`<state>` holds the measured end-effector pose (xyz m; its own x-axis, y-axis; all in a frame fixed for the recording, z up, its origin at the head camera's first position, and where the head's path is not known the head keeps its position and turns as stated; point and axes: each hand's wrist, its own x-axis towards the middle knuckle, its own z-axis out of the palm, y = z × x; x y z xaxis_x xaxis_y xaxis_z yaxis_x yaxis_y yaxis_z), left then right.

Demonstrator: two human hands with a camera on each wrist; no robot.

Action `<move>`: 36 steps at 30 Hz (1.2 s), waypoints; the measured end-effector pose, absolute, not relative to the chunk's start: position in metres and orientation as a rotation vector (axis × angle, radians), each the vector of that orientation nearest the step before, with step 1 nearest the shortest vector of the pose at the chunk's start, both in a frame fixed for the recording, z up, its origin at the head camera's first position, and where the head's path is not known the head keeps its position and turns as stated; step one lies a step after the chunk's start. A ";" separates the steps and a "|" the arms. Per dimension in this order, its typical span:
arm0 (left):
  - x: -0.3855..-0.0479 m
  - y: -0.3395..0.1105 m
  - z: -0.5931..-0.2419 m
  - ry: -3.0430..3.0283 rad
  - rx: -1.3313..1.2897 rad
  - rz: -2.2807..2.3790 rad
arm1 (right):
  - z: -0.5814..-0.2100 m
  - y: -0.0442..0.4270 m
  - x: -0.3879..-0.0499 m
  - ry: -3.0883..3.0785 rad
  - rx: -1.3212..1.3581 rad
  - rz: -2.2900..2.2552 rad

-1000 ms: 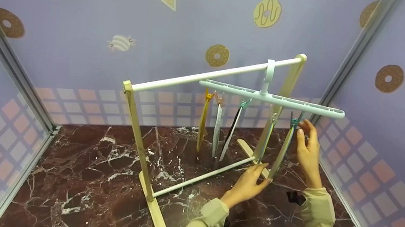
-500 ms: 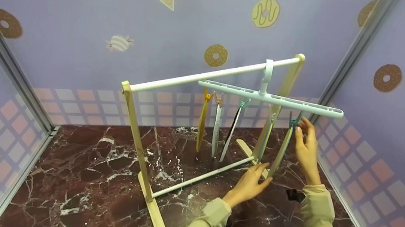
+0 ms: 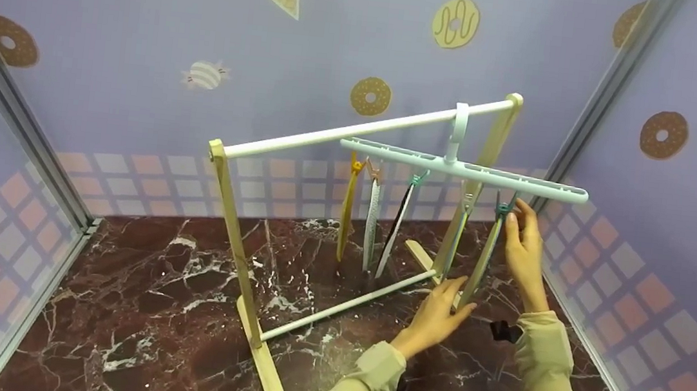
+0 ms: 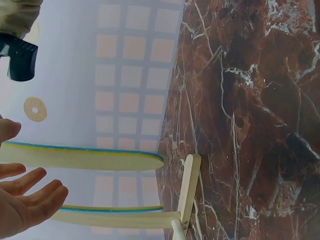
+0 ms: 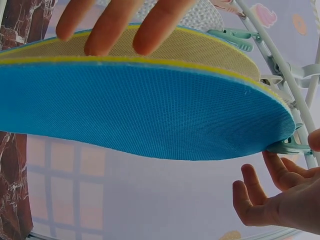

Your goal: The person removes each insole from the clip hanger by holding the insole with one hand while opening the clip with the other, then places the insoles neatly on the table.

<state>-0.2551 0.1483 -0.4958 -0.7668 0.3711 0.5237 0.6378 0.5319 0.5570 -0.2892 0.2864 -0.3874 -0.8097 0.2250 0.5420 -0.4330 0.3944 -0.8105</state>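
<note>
A pale green hanger (image 3: 496,172) hangs from the rack's top bar, with several clipped strips below it. At its right end, a teal clip (image 3: 503,209) holds a blue-sided insole (image 5: 165,110) with a yellow edge. My right hand (image 3: 526,259) has its thumb and a finger at this clip; in the right wrist view, that hand (image 5: 285,197) pinches the clip (image 5: 292,147) near the insole's tip. My left hand (image 3: 432,321) is at the insole's lower end, fingers spread. The left wrist view shows this hand (image 4: 27,200) beside two insoles (image 4: 85,157).
The wooden rack (image 3: 233,242) stands on a dark red marbled surface (image 3: 178,333), its white lower bar (image 3: 350,306) running behind my left hand. Also hanging are a yellow strip (image 3: 346,221), a grey one (image 3: 371,224) and a black-and-white one (image 3: 395,233). Patterned walls (image 3: 313,36) surround the rack.
My left hand has shifted slightly right and up along the insole's lower end. My right hand has come a little closer to the teal clip. The hanger stays on the bar.
</note>
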 end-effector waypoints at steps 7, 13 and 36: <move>-0.255 0.154 -0.500 -2.392 -0.759 -1.074 | -0.383 0.288 -0.292 -2.086 0.143 1.497; -0.257 0.157 -0.504 -2.385 -0.707 -1.060 | -0.383 0.288 -0.296 -1.985 0.227 1.617; -0.261 0.168 -0.509 -2.373 -0.634 -0.970 | -0.377 0.294 -0.304 -1.911 0.291 2.013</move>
